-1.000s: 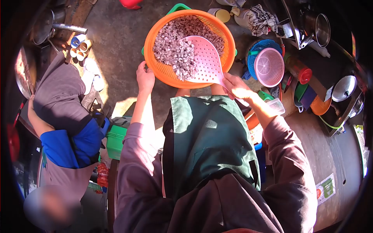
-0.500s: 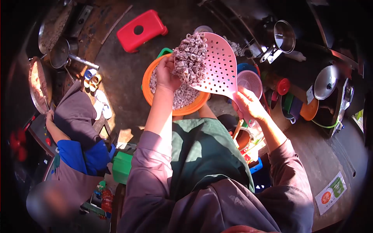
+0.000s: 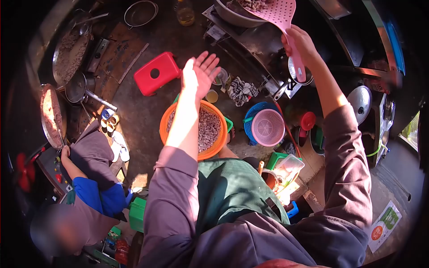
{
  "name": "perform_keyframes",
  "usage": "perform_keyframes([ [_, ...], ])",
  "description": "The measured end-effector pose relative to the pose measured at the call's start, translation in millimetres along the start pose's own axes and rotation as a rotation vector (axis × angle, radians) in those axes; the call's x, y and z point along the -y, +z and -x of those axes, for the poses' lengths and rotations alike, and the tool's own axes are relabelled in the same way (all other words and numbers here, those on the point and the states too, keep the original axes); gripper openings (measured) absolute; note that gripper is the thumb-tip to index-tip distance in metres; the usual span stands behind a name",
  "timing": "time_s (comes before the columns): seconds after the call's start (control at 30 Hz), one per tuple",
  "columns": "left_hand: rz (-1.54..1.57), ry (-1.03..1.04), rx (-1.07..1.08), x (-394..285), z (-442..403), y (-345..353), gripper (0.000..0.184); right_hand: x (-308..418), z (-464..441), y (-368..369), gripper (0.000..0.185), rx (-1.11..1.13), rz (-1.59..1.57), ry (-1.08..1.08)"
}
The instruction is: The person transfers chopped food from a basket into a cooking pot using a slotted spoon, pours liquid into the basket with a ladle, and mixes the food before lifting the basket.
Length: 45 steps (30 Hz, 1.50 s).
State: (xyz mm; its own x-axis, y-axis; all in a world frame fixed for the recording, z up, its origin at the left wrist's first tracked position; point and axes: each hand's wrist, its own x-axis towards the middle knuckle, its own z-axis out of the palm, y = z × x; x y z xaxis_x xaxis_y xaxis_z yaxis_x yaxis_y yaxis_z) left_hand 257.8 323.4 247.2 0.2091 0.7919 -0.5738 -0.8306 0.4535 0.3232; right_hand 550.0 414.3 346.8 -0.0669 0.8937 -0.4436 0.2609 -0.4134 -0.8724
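Note:
My right hand [image 3: 304, 43] grips the handle of a pink perforated skimmer [image 3: 280, 14], held far out at the top of the view. The skimmer's head is over a wide metal pan [image 3: 232, 16], partly cut off by the upper edge. Small greyish ring-shaped pieces [image 3: 255, 4] show at the skimmer's far side; whether they lie on it or in the pan, I cannot tell. My left hand [image 3: 199, 75] is open and empty, its fingers spread. Below it, partly covered by my forearm, an orange basket [image 3: 220, 145] holds more of these pieces [image 3: 208, 129].
A red stool [image 3: 156, 73] stands left of my left hand. To the right are a pink colander [image 3: 268, 127] in a blue basin [image 3: 251, 118] and a striped cloth [image 3: 242, 91]. At left, another person [image 3: 91, 192] works at a large pan [image 3: 52, 117]. An oil bottle [image 3: 184, 13] stands ahead.
The skimmer, heaped with pieces over the orange basket before, has moved forward and right to the pan. My left hand has left the pieces and opened. The view has shifted forward.

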Motion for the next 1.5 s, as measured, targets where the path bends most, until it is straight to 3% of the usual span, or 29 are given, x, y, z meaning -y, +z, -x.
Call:
perform_keyframes([
  [0.2,-0.256,-0.216,-0.458,64,103,-189,0.056,-12,-99,0,0.015,-0.154,0.646,-0.028],
  [0.3,-0.587,-0.411,-0.762,99,189,-271,0.048,-63,-147,-21,0.020,-0.402,1.329,-0.553],
  [0.33,-0.615,-0.451,-0.798,105,218,-293,0.044,-69,-152,-25,0.032,-0.403,1.404,-0.435],
  [0.47,-0.700,-0.538,-0.958,126,281,-327,0.038,-22,-86,5,0.049,-0.454,1.454,-0.326],
  [0.57,-0.750,-0.568,-0.984,131,300,-315,0.041,-58,-96,-18,0.045,-0.485,1.201,-0.678],
  [0.6,-0.747,-0.546,-0.930,132,302,-316,0.042,-49,-73,-5,0.043,-0.383,0.937,-0.622],
  [0.63,-0.736,-0.515,-0.923,134,299,-316,0.041,-36,-36,21,0.038,-0.387,0.835,-0.753],
  [0.7,-0.712,-0.490,-0.889,132,282,-314,0.038,-48,10,48,0.043,-0.284,0.802,-0.417],
  [0.77,-0.760,-0.467,-0.835,128,270,-321,0.039,-66,65,82,0.032,-0.121,0.617,-0.382],
  [0.83,-0.718,-0.426,-0.860,121,253,-329,0.038,-123,109,109,0.042,0.035,0.604,-0.363],
  [0.9,-0.633,-0.298,-0.714,116,246,-373,0.038,-148,158,149,0.043,0.207,0.673,-0.311],
  [0.93,-0.713,-0.244,-0.764,109,234,-370,0.041,-163,178,169,0.045,0.307,0.740,-0.168],
  [0.97,-0.904,-0.194,-0.832,116,218,-412,0.040,-181,191,188,0.047,0.409,0.804,-0.023],
  [1.0,-0.823,-0.293,-0.931,83,208,-342,0.041,-200,197,204,0.049,0.480,0.848,0.027],
  [1.07,-1.006,-0.119,-0.823,80,196,-412,0.043,-251,198,240,0.056,0.597,1.049,0.098],
  [1.17,-1.172,-0.082,-0.769,54,179,-439,0.049,-297,174,289,0.057,0.556,1.116,0.016],
  [1.23,-1.360,-0.166,-0.887,33,171,-397,0.056,-311,149,323,0.057,0.446,1.167,-0.124],
  [1.33,-1.350,-0.212,-0.821,25,163,-408,0.064,-315,131,367,0.055,0.527,1.250,0.046],
  [1.43,-1.279,-0.185,-0.807,27,164,-417,0.066,-341,168,373,0.058,0.480,1.154,0.053],
  [1.5,-1.490,-0.083,-0.834,36,171,-421,0.067,-335,196,369,0.060,0.467,0.991,0.263],
])
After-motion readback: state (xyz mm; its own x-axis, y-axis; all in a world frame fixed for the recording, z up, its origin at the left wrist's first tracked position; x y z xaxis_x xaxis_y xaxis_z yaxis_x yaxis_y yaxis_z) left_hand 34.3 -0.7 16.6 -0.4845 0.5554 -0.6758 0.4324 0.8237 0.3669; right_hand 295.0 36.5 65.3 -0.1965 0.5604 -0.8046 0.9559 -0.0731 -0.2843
